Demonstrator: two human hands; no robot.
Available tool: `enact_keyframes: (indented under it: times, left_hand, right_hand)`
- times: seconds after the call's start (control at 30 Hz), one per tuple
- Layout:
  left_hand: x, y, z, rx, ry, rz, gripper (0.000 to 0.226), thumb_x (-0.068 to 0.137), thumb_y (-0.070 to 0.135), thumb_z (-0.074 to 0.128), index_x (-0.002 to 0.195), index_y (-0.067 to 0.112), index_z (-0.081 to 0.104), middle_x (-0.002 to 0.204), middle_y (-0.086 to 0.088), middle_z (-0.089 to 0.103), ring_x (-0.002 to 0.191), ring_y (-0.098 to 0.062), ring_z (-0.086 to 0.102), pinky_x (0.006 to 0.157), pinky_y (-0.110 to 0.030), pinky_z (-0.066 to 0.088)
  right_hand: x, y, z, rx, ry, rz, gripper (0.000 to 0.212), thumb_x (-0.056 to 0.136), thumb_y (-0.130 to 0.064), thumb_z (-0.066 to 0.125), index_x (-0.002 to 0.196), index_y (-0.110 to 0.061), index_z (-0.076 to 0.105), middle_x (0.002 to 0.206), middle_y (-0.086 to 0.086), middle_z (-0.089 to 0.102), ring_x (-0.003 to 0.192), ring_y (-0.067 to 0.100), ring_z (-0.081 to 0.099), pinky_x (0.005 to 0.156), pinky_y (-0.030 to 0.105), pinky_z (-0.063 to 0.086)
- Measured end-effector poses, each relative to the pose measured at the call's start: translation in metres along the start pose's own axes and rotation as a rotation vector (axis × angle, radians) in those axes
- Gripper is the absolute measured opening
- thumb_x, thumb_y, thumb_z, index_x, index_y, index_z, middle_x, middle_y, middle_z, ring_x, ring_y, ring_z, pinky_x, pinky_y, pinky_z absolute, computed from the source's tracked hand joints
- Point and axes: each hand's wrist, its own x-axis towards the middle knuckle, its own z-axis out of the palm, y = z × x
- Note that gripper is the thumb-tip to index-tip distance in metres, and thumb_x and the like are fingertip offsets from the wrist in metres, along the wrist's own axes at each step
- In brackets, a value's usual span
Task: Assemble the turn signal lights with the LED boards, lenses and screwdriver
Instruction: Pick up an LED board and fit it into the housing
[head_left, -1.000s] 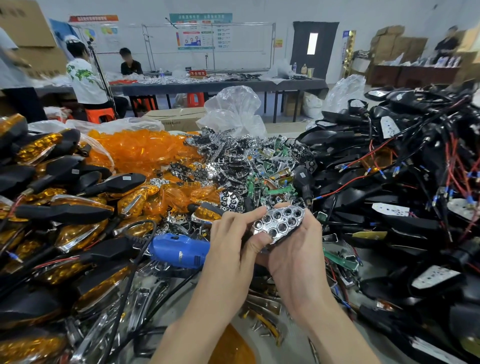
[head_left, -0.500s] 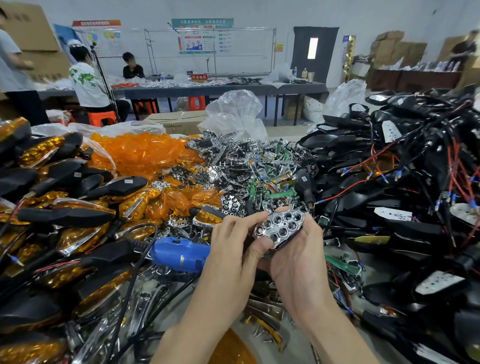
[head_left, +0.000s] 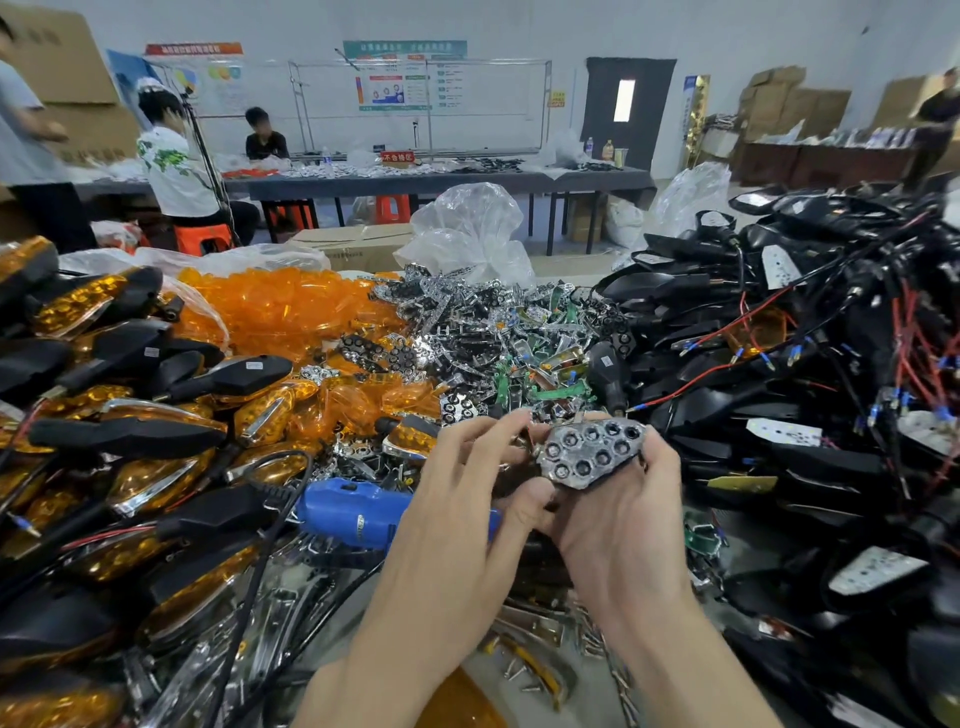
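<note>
little has shifted: your right hand (head_left: 623, 525) still grips the chrome reflector plate (head_left: 589, 454), your left hand (head_left: 467, 499) pinches its left end, so the fitting looks unfinished.

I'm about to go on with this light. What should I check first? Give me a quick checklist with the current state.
1. Grip on the chrome reflector: ok. The right hand cradles it and the left hand pinches its left edge.
2. Reflector face up, holes showing: ok.
3. LED board seated beneath it: cannot tell, it is hidden by the reflector and the hands.
4. Reach to the blue screwdriver: ok, it lies on the pile right beside the left hand.
5. A hand free to pick it up: not ok, both are busy.
6. Supply of orange lenses: ok, they are heaped at the back left.
</note>
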Motion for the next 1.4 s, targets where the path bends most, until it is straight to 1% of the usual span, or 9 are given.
enact_keyframes:
  times: [0.07,0.17,0.33,0.43,0.53,0.7,1.17,1.27,1.4]
  left_hand:
    - [0.0,-0.001,-0.005,0.098,0.011,-0.005,0.042,0.099,0.058,0.032,0.141,0.05,0.032,0.128,0.029,0.036,0.122,0.004,0.044,0.087,-0.018,0.043]
    - [0.0,-0.001,-0.009,0.242,0.004,0.025,0.035,0.099,0.05,0.035,0.131,0.04,0.042,0.105,0.028,0.047,0.101,0.0,0.05,0.081,-0.022,0.045]
    - [-0.002,-0.01,-0.015,0.319,0.034,0.026,0.022,0.095,0.034,0.059,0.115,0.028,0.064,0.089,0.022,0.064,0.086,-0.003,0.05,0.075,-0.021,0.041]
    - [-0.004,-0.012,-0.016,0.312,0.023,0.019,0.018,0.089,0.022,0.072,0.105,0.028,0.067,0.09,0.022,0.068,0.092,-0.003,0.05,0.073,-0.014,0.039]
    - [-0.004,-0.014,-0.018,0.266,-0.008,-0.034,0.011,0.091,0.035,0.06,0.102,0.036,0.064,0.087,0.028,0.064,0.092,-0.002,0.053,0.069,-0.012,0.041]
    - [-0.006,-0.019,-0.02,0.202,-0.054,-0.075,0.013,0.09,0.046,0.051,0.099,0.041,0.058,0.082,0.03,0.059,0.081,-0.005,0.06,0.07,-0.03,0.053]
    - [-0.006,-0.017,-0.021,0.108,-0.053,-0.074,0.008,0.09,0.045,0.052,0.096,0.042,0.056,0.088,0.028,0.061,0.081,-0.006,0.061,0.069,-0.031,0.051]
    - [-0.007,-0.018,-0.021,0.099,-0.059,-0.077,0.008,0.09,0.045,0.052,0.096,0.042,0.055,0.097,0.029,0.059,0.082,-0.006,0.06,0.068,-0.029,0.051]
    - [-0.007,-0.02,-0.02,0.075,-0.056,-0.093,0.009,0.089,0.044,0.052,0.095,0.041,0.058,0.092,0.028,0.06,0.083,-0.005,0.061,0.069,-0.028,0.051]
  right_hand:
    - [0.0,-0.001,0.0,0.008,-0.013,-0.01,0.036,0.103,-0.045,0.036,0.105,-0.019,0.061,0.103,0.023,0.067,0.088,0.039,0.066,0.08,0.067,0.055]
    - [-0.001,-0.005,-0.004,0.003,-0.028,-0.021,0.037,0.103,-0.045,0.037,0.107,-0.016,0.061,0.099,0.02,0.071,0.085,0.039,0.071,0.072,0.057,0.059]
    - [-0.001,-0.011,-0.005,-0.042,-0.014,-0.047,0.038,0.099,-0.048,0.04,0.089,-0.022,0.066,0.099,0.017,0.067,0.088,0.039,0.068,0.08,0.063,0.054]
    - [-0.001,-0.013,-0.007,-0.036,-0.022,-0.055,0.036,0.097,-0.05,0.043,0.091,-0.023,0.066,0.1,0.017,0.068,0.092,0.04,0.069,0.079,0.063,0.055]
    - [-0.001,-0.011,-0.007,-0.024,-0.037,-0.056,0.033,0.096,-0.049,0.045,0.091,-0.023,0.066,0.1,0.016,0.068,0.09,0.039,0.068,0.081,0.063,0.054]
    - [-0.003,-0.01,-0.004,-0.021,-0.047,-0.055,0.035,0.096,-0.048,0.046,0.09,-0.022,0.068,0.1,0.017,0.069,0.088,0.039,0.068,0.081,0.064,0.054]
    - [-0.008,-0.012,0.004,0.001,-0.068,-0.056,0.032,0.093,-0.045,0.052,0.089,-0.019,0.07,0.1,0.018,0.069,0.086,0.041,0.068,0.083,0.065,0.053]
    - [-0.008,-0.012,0.002,-0.013,-0.08,-0.062,0.036,0.094,-0.049,0.049,0.089,-0.02,0.071,0.1,0.017,0.07,0.087,0.04,0.068,0.082,0.064,0.053]
    - [-0.007,-0.011,0.001,-0.016,-0.086,-0.064,0.043,0.096,-0.054,0.045,0.09,-0.021,0.071,0.1,0.017,0.07,0.088,0.04,0.069,0.082,0.063,0.054]
